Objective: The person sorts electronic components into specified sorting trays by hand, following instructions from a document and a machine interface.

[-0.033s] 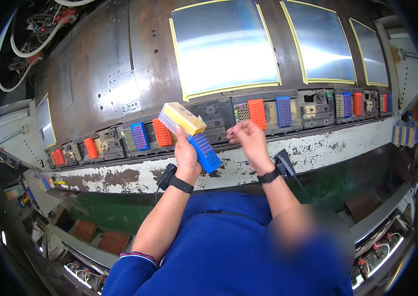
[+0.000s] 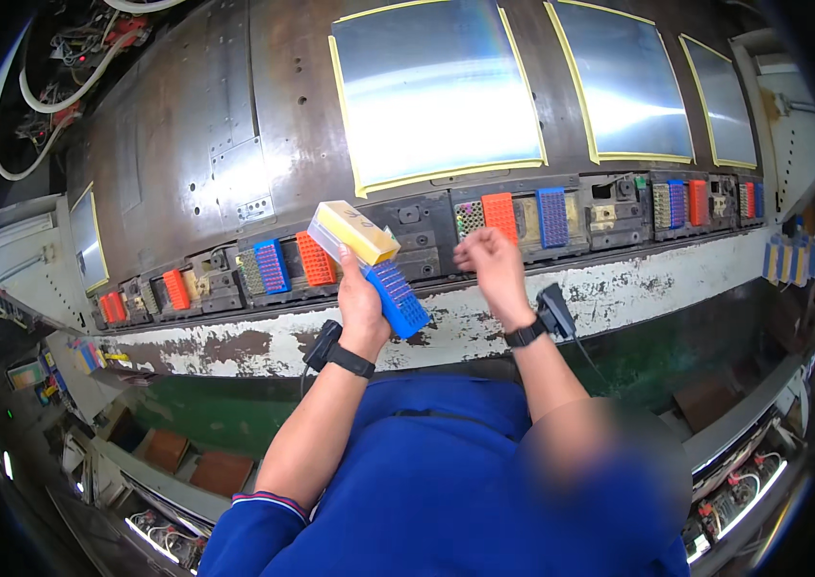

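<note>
My left hand (image 2: 361, 310) is closed around a blue perforated rack (image 2: 400, 304) with rows of small pinkish and silvery pieces in its holes. A white and yellow cardboard box (image 2: 357, 232) is held in the same hand, its thumb along the side and the rack just below it. My right hand (image 2: 496, 277) hovers over the ledge with its fingertips pinched together; whatever they hold, if anything, is too small to make out. Just beyond those fingertips are a grey perforated block (image 2: 470, 218) with small pieces in it and an orange perforated rack (image 2: 499, 211).
More racks line the ledge, including a blue one (image 2: 552, 217) to the right and an orange one (image 2: 315, 258) to the left. Behind stands a large metal surface with shiny panels (image 2: 441, 87) edged in yellow tape. A white, flaking beam (image 2: 609, 289) runs along the front.
My right hand has shifted slightly right and away from me. A tiny thin piece seen at its fingertips before is no longer visible. The left hand has barely moved.
</note>
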The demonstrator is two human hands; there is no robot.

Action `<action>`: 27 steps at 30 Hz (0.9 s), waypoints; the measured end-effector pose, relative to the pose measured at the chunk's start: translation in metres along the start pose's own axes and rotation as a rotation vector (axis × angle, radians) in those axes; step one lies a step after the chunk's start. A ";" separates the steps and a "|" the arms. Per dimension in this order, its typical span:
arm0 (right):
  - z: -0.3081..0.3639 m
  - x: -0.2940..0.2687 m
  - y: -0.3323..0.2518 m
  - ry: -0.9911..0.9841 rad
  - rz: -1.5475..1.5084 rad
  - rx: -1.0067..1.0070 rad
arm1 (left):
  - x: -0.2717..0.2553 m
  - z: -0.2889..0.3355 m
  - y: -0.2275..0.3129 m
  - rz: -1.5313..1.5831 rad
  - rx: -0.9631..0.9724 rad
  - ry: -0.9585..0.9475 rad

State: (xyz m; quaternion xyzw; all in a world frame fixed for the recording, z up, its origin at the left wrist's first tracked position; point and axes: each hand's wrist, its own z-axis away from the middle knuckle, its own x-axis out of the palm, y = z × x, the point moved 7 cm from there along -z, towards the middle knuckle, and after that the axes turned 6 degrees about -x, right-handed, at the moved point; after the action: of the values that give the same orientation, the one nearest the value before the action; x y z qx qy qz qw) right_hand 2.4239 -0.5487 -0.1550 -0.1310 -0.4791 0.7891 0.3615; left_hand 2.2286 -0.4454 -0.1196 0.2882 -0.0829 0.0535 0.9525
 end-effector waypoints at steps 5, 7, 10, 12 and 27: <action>-0.045 -0.033 -0.004 0.173 0.687 -0.438 | -0.011 -0.006 0.001 0.005 -0.056 -0.035; -0.051 -0.029 -0.001 0.187 0.586 -0.391 | -0.016 -0.011 0.002 0.010 -0.062 0.003; -0.053 -0.028 -0.004 0.234 0.651 -0.385 | -0.017 -0.018 0.005 0.013 -0.062 -0.016; -0.050 -0.024 -0.006 0.199 0.731 -0.425 | -0.015 -0.021 0.006 0.005 -0.068 -0.042; -0.046 -0.006 -0.017 0.085 1.012 -0.653 | -0.014 -0.033 0.011 -0.004 -0.102 -0.029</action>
State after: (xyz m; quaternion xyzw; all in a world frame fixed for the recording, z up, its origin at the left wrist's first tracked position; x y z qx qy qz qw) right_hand 2.4610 -0.5181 -0.1644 -0.4783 -0.5598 0.6694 -0.0990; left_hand 2.2175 -0.4187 -0.1438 0.2402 -0.0989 0.0431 0.9647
